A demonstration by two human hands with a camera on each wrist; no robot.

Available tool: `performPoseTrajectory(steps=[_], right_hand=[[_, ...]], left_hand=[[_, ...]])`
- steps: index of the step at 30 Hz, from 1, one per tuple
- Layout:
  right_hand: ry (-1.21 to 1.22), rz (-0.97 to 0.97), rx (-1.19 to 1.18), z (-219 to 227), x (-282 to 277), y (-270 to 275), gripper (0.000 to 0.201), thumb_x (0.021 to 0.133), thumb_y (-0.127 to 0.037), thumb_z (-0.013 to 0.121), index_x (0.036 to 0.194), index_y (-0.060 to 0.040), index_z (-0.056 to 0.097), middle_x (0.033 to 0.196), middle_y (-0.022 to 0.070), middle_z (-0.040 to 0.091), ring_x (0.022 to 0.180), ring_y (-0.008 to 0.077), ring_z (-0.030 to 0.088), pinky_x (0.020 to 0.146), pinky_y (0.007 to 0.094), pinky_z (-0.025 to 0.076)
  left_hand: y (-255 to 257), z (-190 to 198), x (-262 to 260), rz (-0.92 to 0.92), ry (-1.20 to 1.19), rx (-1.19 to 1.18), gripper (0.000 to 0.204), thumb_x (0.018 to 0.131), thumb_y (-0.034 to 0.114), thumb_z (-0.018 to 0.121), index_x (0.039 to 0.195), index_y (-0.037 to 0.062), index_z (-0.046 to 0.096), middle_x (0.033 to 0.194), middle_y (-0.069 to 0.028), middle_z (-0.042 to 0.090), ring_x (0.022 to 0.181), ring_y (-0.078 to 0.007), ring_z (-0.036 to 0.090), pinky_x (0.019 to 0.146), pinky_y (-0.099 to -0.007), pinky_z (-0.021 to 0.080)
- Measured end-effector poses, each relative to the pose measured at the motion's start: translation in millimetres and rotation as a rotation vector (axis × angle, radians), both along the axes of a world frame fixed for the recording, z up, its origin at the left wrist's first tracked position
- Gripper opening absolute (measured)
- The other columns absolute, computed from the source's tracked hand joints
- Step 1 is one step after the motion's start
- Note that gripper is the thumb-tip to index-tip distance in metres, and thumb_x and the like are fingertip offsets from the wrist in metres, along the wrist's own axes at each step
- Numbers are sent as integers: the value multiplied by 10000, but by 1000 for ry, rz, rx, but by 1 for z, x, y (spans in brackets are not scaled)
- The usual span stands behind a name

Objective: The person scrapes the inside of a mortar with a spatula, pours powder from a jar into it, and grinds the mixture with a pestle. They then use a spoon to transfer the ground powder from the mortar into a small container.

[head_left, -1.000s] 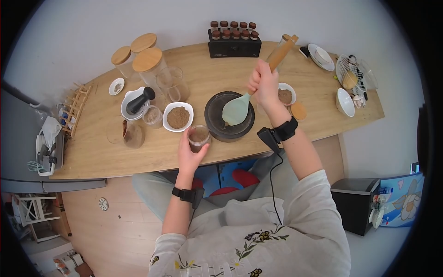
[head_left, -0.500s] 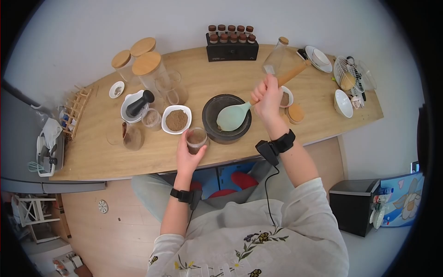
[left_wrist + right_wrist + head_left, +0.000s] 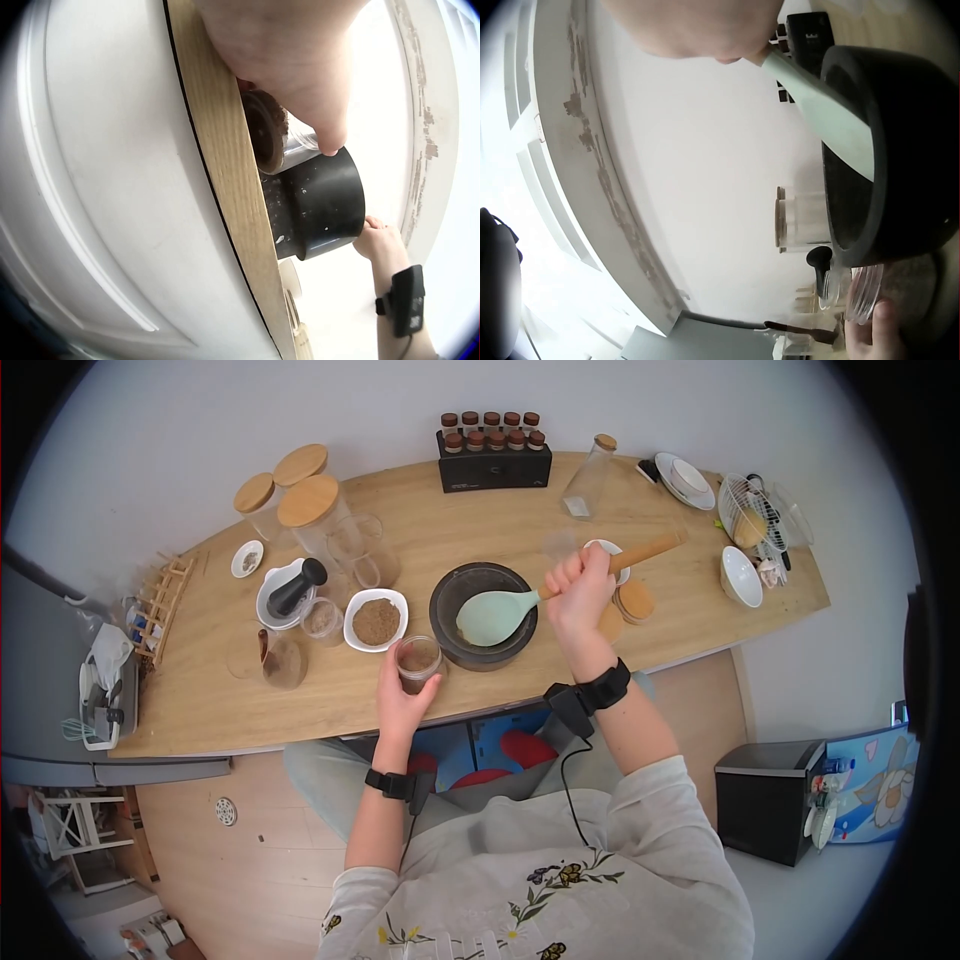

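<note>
My left hand [image 3: 400, 705] holds a small clear jar [image 3: 421, 678] of brown powder at the table's front edge, thumb and fingers on either side. Just right of it stands a dark stone mortar [image 3: 485, 658]; in the left wrist view the jar [image 3: 298, 156] appears close against the mortar's black wall [image 3: 330, 202]. With curled fingers my right hand [image 3: 580, 598] grips the wooden handle of a mint-green spoon [image 3: 497, 618]. The spoon's broad head lies inside the mortar, tilted, with the handle pointing up and right. In the right wrist view the spoon [image 3: 829, 116] crosses the mortar's rim.
Left of the mortar are a white bowl of brown powder [image 3: 403, 630], a small jar [image 3: 322, 622] and a bowl with a black pestle [image 3: 297, 588]. Behind them stand wooden-lidded canisters [image 3: 312, 500]. A spice rack [image 3: 495, 470] and corked bottle [image 3: 590, 478] are at the back.
My right hand has lowered the spoon into the mortar, and its handle has swung from steep to flatter, towards the right. My left hand keeps its hold on the jar.
</note>
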State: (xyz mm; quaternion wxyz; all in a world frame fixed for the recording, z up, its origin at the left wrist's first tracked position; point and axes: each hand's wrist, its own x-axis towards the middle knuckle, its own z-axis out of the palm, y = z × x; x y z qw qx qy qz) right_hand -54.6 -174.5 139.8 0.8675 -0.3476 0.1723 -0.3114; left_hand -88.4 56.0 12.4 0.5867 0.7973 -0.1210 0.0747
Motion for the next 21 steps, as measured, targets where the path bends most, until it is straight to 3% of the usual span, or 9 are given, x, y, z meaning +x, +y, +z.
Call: performPoseTrajectory(steps=[21], right_hand=[[61,-204,162,-18,-11,-8,273,791,-195,418,584,-131,251,464,-30,181,398,103,171,409,272,206]], left_hand=[[0,4,-1,3,-15,10,683,655,126,708,1225,-10,356,1129,-160,494,1065,-250,483,904,-330,385]])
